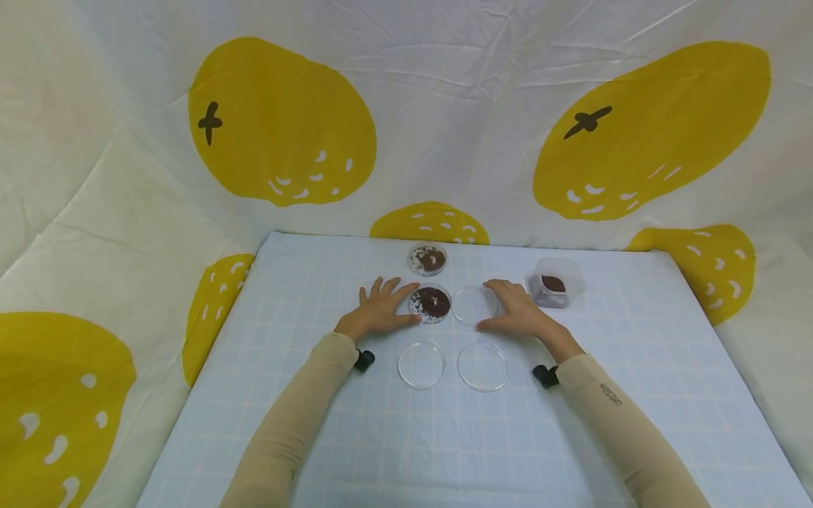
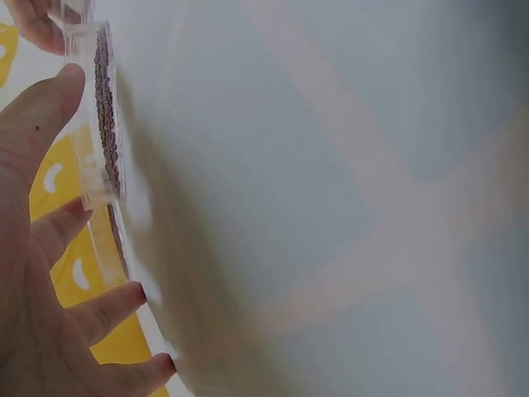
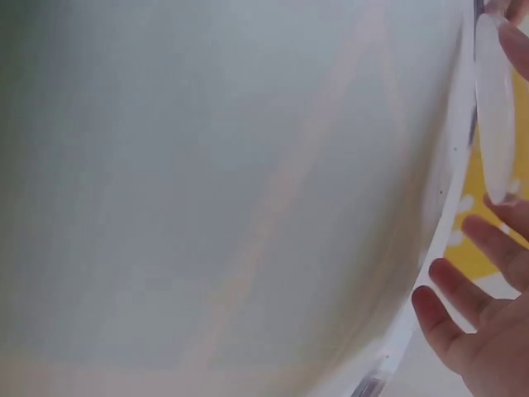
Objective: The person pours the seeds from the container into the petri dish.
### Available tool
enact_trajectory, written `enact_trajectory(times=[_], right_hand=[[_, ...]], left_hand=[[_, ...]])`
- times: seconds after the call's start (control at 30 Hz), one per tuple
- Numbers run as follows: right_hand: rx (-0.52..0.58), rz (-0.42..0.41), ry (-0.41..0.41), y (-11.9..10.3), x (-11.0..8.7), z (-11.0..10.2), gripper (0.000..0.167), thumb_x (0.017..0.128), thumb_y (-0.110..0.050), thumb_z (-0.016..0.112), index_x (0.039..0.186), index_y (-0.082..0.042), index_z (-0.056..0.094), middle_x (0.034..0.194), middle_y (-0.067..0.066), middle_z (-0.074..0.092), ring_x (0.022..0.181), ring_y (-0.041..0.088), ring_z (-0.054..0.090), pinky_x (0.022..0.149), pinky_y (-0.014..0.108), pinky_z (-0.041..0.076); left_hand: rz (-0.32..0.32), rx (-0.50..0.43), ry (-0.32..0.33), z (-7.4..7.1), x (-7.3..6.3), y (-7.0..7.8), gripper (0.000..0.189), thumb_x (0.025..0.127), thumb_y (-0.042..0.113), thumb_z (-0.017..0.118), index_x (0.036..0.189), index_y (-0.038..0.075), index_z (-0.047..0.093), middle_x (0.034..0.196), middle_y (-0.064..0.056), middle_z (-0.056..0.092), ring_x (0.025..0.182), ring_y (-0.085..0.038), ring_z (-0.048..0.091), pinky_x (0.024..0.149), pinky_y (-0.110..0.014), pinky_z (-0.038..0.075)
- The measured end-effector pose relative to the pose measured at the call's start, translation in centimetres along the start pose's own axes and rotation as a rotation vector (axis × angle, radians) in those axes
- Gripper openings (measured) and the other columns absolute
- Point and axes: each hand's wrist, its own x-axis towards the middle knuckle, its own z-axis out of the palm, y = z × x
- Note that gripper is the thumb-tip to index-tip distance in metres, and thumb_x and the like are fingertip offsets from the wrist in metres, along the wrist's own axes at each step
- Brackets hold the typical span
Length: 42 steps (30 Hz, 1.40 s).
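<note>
Closest to us are two long tan sleeves (image 1: pixel 286 423), w/ a small black wrist cam (image 1: pixel 364 360) on each arm. Just past them we see two empty clear petri dishes (image 1: pixel 421 365) side by side on the pale blue checked table cloth (image 1: pixel 254 437).

Further on, our left hand (image 1: pixel 379 310) lies flat on the cloth, fingers spread wide. Its thumb touches the near-left rim of a petri dish w/ brown grains (image 1: pixel 430 303) and some white bits around them. In the left wrist view the thumb tip sits right at that dish's wall.

Our right hand (image 1: pixel 517 310) is spread too. Fingers curve round the far side of an empty clear dish (image 1: pixel 473 305) and the thumb is at its near rim. We can't tell if it really pinches it. This dish sits just beside the brown grain dish, on its right.

Behind these is a 2nd grain dish (image 1: pixel 427 259). Off to the right is a small clear tub (image 1: pixel 556 282) w/ brown stuff inside, near the right hand. A white sheet w/ big yellow lemons (image 1: pixel 282 120) hangs at the back.
</note>
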Motion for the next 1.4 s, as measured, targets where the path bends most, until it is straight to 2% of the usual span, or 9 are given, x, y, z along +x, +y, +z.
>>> enact_trajectory(times=[0.13, 0.33, 0.53, 0.8, 1.0, 1.2, 1.4], right_hand=[[0.041, -0.028, 0.043, -0.2, -0.2, -0.2, 0.093, 0.077, -0.045, 0.085, 0.147, -0.001, 0.043, 0.148, 0.021, 0.044, 0.136, 0.042, 0.037, 0.112, 0.059, 0.028], [0.101, -0.031, 0.081, -0.7, -0.3, -0.3, 0.093, 0.076, -0.048, 0.085, 0.148, -0.006, 0.044, 0.15, 0.015, 0.045, 0.138, 0.037, 0.037, 0.113, 0.057, 0.029], [0.131, -0.058, 0.103, -1.3, -0.3, -0.4, 0.095, 0.076, -0.051, 0.085, 0.149, -0.007, 0.043, 0.15, 0.014, 0.044, 0.138, 0.037, 0.037, 0.111, 0.058, 0.03], [0.198, -0.042, 0.097, -2.2, -0.1, -0.4, 0.096, 0.078, -0.055, 0.081, 0.152, -0.011, 0.039, 0.154, 0.01, 0.042, 0.138, 0.037, 0.039, 0.11, 0.059, 0.033], [0.267, -0.091, 0.117, -2.8, 0.5, 0.1, 0.091, 0.08, -0.048, 0.083, 0.15, -0.011, 0.038, 0.15, 0.009, 0.045, 0.134, 0.038, 0.044, 0.107, 0.056, 0.038], [0.327, -0.175, 0.147, -3.4, 1.3, 0.6, 0.09, 0.081, -0.039, 0.085, 0.148, -0.008, 0.034, 0.149, 0.01, 0.045, 0.138, 0.031, 0.041, 0.111, 0.049, 0.036], [0.343, -0.184, 0.147, -4.3, 1.8, 0.7, 0.089, 0.08, -0.032, 0.086, 0.148, -0.01, 0.032, 0.153, 0.01, 0.041, 0.141, 0.03, 0.038, 0.11, 0.051, 0.037]], left_hand=[[-0.001, 0.0, 0.0, 0.0, 0.1, 0.0, 0.083, 0.09, 0.072, 0.054, 0.159, 0.042, 0.02, 0.166, -0.009, 0.01, 0.148, -0.047, -0.001, 0.109, -0.074, -0.003], [-0.004, 0.0, 0.0, -0.1, -0.1, 0.1, 0.083, 0.09, 0.071, 0.054, 0.159, 0.042, 0.019, 0.167, -0.009, 0.01, 0.148, -0.047, -0.001, 0.109, -0.074, -0.003], [0.0, -0.002, 0.002, -0.3, -0.4, 0.2, 0.082, 0.091, 0.07, 0.054, 0.159, 0.041, 0.021, 0.166, -0.009, 0.012, 0.148, -0.047, 0.0, 0.109, -0.074, -0.002], [0.005, -0.004, 0.007, -0.2, -0.4, 0.1, 0.082, 0.091, 0.07, 0.055, 0.159, 0.04, 0.022, 0.166, -0.01, 0.013, 0.148, -0.047, 0.001, 0.108, -0.075, -0.001], [0.002, -0.003, 0.008, -0.1, -0.3, 0.0, 0.082, 0.09, 0.07, 0.055, 0.159, 0.04, 0.022, 0.166, -0.009, 0.013, 0.148, -0.047, 0.001, 0.109, -0.074, -0.002], [0.002, 0.003, 0.011, -0.1, -0.2, 0.1, 0.082, 0.09, 0.07, 0.055, 0.159, 0.04, 0.022, 0.166, -0.01, 0.013, 0.149, -0.046, -0.001, 0.109, -0.074, -0.002], [-0.006, -0.001, 0.001, 0.0, -0.1, 0.0, 0.083, 0.09, 0.072, 0.054, 0.159, 0.042, 0.021, 0.166, -0.009, 0.011, 0.149, -0.045, -0.003, 0.109, -0.073, -0.005]])
